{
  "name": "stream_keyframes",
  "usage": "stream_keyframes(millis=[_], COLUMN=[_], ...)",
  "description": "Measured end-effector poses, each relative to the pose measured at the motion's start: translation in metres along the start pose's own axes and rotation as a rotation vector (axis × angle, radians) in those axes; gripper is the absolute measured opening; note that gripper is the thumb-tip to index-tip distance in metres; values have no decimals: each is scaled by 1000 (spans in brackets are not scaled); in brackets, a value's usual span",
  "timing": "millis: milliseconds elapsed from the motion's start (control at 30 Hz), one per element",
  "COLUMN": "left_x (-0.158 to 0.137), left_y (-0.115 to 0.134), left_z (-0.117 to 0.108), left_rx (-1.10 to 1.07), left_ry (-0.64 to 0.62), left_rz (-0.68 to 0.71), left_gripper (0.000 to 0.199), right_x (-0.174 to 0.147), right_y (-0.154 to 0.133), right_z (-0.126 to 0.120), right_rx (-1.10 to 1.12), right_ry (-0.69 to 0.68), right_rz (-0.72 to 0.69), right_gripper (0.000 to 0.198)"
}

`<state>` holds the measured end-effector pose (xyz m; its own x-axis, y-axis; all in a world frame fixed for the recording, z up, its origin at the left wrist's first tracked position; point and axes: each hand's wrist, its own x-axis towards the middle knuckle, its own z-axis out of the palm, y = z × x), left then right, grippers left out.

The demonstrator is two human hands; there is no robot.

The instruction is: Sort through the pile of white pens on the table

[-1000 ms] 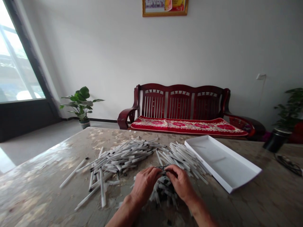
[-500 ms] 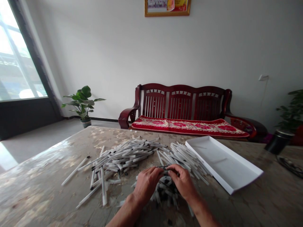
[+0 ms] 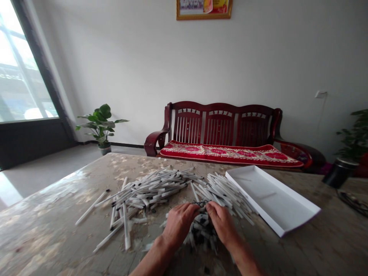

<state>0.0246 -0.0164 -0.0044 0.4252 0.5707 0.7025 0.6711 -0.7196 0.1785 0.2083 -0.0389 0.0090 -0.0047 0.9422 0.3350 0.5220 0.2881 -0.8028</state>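
Observation:
My left hand [image 3: 180, 221] is closed, its thumb and fingers pinched together over the near part of the table. Close beside it, my right hand [image 3: 222, 223] is pinched too, the two sets of fingertips almost meeting. A small dark thin piece [image 3: 201, 202] shows at the fingertips; its kind is too small to make out. Below the hands lies a heap of short whitish pieces with black parts [image 3: 203, 232], partly hidden by them. A loose pile of long white plastic tubes, many black-tipped [image 3: 155, 189], spreads to the left. More white tubes [image 3: 227, 191] lie just beyond my right hand.
A shallow white box lid [image 3: 273, 199] rests at the right on the patterned table [image 3: 51, 230]. Dark cables [image 3: 352, 203] and a black pot [image 3: 340, 172] are at the far right. Behind the table stands a red wooden bench [image 3: 221, 130]; a potted plant [image 3: 102, 122] is at left.
My right hand's fingers have shifted slightly and drawn in, with the thumb now more upright. My left hand has hardly moved. The piles and the box lid look the same.

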Motion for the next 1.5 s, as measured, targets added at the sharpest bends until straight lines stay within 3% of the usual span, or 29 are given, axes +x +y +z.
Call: stream_keyframes(millis=[100, 267, 433, 667, 1100, 1300, 1400, 1500], left_x=[1, 1, 1, 2, 0, 0, 1, 3], left_y=[1, 1, 1, -1, 2, 3, 1, -4], left_z=[-1, -2, -1, -1, 4, 4, 0, -6], left_rx=[5, 12, 22, -31, -52, -63, -33, 20], left_ry=[-10, -24, -33, -61, -27, -50, -35, -1], left_rz=[-8, -18, -23, -109, -90, -87, -99, -135], left_gripper=[10, 9, 6, 12, 12, 14, 16, 18], right_x=[0, 1, -1, 3, 3, 5, 6, 11], right_y=[1, 1, 5, 4, 0, 6, 12, 21], right_z=[1, 0, 3, -4, -4, -1, -4, -14], right_rx=[-43, 115, 58, 47, -19, 46, 26, 19], right_ry=[5, -31, -26, 9, 67, 58, 151, 329], right_rz=[-23, -3, 66, -21, -177, -114, -66, 30], right_gripper=[42, 27, 42, 22, 22, 24, 27, 34])
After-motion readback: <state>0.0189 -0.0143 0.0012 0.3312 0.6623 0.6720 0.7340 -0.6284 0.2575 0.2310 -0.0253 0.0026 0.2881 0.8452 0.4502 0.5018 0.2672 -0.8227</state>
